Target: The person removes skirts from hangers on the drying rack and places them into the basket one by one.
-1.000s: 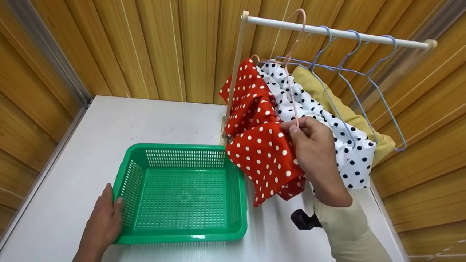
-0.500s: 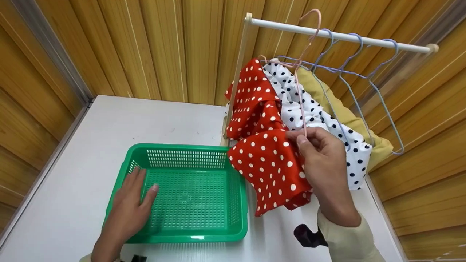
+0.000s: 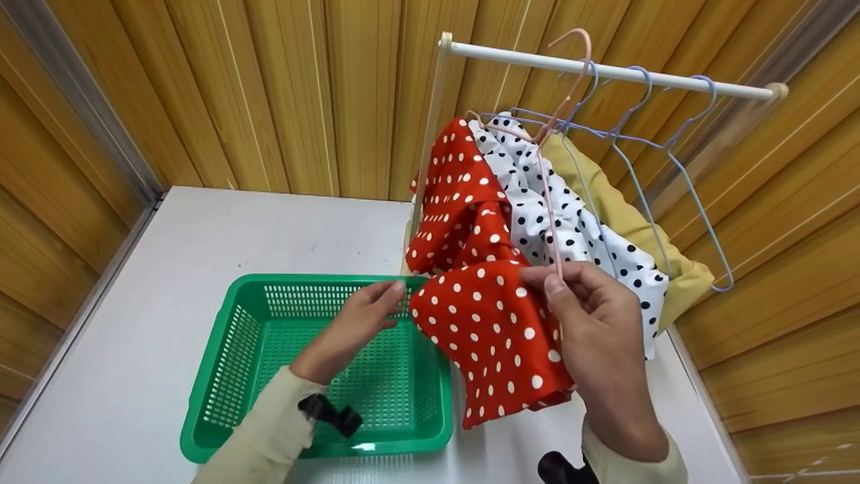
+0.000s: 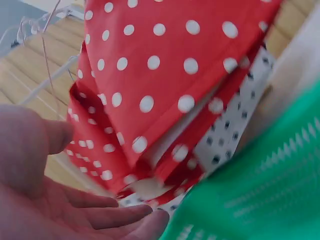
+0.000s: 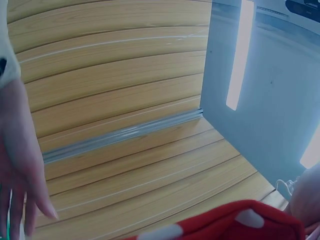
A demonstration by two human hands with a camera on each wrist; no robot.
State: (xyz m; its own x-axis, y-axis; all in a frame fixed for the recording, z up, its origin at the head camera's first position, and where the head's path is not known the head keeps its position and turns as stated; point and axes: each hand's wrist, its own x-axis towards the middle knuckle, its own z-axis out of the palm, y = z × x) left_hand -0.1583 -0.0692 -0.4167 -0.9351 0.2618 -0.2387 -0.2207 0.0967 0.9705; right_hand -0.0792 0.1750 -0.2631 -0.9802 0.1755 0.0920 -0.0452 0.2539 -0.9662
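My right hand (image 3: pixel 598 329) pinches the lower corner of a pink hanger (image 3: pixel 551 208) together with the edge of a red garment with white polka dots (image 3: pixel 490 349). The garment droops from the hanger, part of it folded over toward me. The hanger's hook lies at the height of the rail; contact is unclear. Over the green basket (image 3: pixel 232 363), my left hand (image 3: pixel 353 329) is extended with loosely bent fingers, near the garment's left edge and holding nothing. In the left wrist view, the left hand's fingers (image 4: pixel 120 215) lie just below the red cloth (image 4: pixel 165 80).
A white rail (image 3: pixel 678 81) on a wooden frame carries several blue hangers (image 3: pixel 702 202). White cloth with black dots (image 3: pixel 531 202) and a yellow garment (image 3: pixel 625 215) hang behind the red one. Wood-patterned walls (image 3: pixel 282 101) enclose the white table (image 3: pixel 289 228).
My left hand has left the basket's left rim and crossed above the basket toward the red garment. My right hand has lowered slightly, still gripping the hanger and cloth.
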